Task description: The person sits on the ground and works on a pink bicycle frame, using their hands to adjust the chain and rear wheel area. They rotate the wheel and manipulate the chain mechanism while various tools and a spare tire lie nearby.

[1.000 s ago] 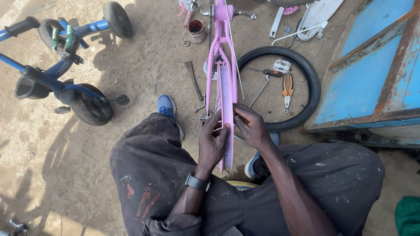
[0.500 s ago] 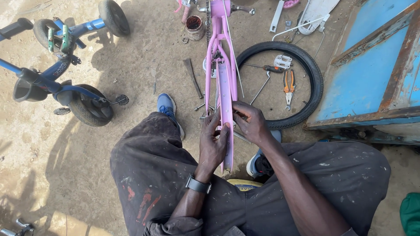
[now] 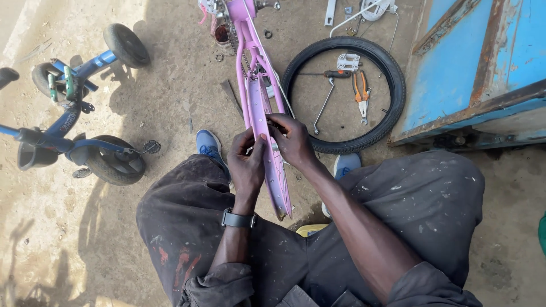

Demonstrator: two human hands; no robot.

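blue tricycle (image 3: 68, 131) left; pliers (image 3: 360, 91) inside black tyre (image 3: 392, 74) beside blue container (image 3: 483, 62).

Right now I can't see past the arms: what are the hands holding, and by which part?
Both the left hand and the right hand grip the pink bike frame at its long flat guard, midway along.
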